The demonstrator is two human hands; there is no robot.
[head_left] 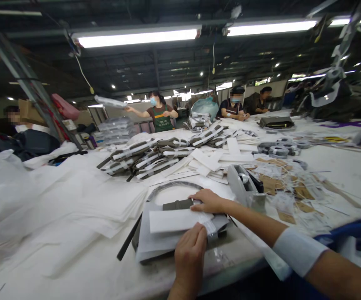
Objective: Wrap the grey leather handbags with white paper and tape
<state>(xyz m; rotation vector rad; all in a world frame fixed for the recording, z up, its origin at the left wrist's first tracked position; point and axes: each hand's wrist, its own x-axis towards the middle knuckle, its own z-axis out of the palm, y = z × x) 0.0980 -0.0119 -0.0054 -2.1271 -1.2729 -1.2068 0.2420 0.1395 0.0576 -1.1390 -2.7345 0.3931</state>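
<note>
A dark grey-brown bag (177, 204) with a looped handle (174, 183) lies on the table in front of me. A pale translucent sheet (155, 241) covers much of it, with a white strip (170, 221) across the top. My right hand (210, 201) reaches in from the right and rests on the bag's upper edge, fingers stretched out and thumb apart. My left hand (192, 246) is closed at the strip's near edge, next to a shiny clear piece (210, 228); its fingertips hide what they grip. A dark strap (128, 241) sticks out to the left.
Beyond the bag lie a heap of wrapped dark straps (149, 160) and white strips (211, 160). A grey tape dispenser (241, 185), brown tags (270, 183) and rolls (278, 151) sit to the right. White sheets (105, 208) spread leftward. Several people work farther back.
</note>
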